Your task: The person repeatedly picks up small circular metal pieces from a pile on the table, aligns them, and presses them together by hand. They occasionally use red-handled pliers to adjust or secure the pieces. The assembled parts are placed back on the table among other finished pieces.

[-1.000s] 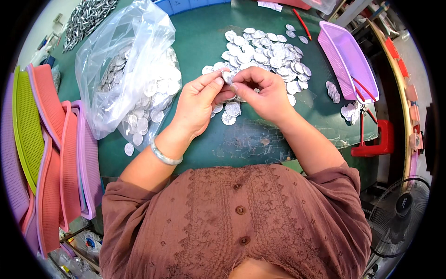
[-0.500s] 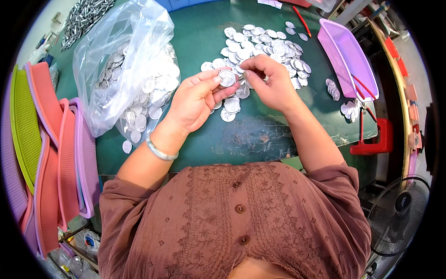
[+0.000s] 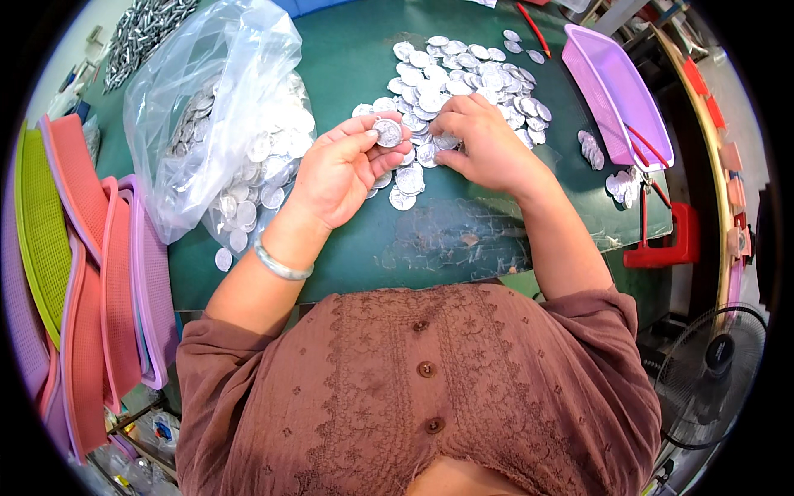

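A round silver disc [image 3: 388,131] faces up between fingers [image 3: 357,145].

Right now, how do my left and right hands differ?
Left hand pinches a silvery disc; right hand curls over the loose disc pile. Left hand shows its palm side; right hand shows its back. Left hand has a pale wrist bangle; right hand has none. Both hands are ungloved.
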A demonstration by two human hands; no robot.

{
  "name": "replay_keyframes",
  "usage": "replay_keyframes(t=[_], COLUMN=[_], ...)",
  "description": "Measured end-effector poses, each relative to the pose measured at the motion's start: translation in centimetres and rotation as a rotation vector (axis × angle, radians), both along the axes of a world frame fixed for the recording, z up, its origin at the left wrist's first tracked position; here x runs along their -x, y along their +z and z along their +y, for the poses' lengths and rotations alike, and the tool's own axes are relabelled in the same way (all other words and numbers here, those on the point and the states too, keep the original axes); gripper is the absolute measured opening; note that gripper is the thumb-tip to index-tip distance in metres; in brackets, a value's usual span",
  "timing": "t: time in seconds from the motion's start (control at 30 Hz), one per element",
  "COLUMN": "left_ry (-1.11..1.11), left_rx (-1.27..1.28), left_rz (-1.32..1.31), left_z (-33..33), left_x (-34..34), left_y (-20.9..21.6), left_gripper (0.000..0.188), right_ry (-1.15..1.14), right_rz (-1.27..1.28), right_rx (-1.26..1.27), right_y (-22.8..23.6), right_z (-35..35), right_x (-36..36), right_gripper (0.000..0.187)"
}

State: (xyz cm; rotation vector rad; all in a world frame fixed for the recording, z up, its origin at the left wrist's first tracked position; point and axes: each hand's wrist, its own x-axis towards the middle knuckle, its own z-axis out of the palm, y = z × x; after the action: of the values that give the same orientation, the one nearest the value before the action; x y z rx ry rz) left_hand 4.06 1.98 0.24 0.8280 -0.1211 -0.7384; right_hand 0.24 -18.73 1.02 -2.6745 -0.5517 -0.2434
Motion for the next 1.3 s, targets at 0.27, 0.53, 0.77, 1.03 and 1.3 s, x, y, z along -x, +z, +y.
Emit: replay_keyframes(t=[0.27,0.53,0.77,1.03,1.3], left_ry=[-0.113,-0.086,-0.031,0.066,0.118], left_rx=[0.200,0.091,-0.193,-0.218,-0.193], left_rz=[-0.011,0.115,-0.118,-0.261,-0.275], left_z=[1.0,0.4,-0.3,-0.5,-0.5], left_x=[-0.7,-0.3,1.0,1.3,1.1], left_y=[-1.6,-0.1,0.1,-0.2,-0.6], left_gripper=[0.030,0.033,0.017,0.014,0.013], right_ry=[0.039,-0.047,-0.091,-0.002,0.039], right_rz=[-0.031,0.218,0.505,0.475,0.303], right_rx=[-0.014,-0.375,-1.106,-1.214,-1.016], right_y=[-0.1,0.3,1.0,0.8,0.2], right_z=[0.2,-0.1,0.7,1.4,1.6], right_x=[0.2,-0.2,0.0,0.2,0.4], right_gripper=[0.025,0.010,0.009,0.007,0.008])
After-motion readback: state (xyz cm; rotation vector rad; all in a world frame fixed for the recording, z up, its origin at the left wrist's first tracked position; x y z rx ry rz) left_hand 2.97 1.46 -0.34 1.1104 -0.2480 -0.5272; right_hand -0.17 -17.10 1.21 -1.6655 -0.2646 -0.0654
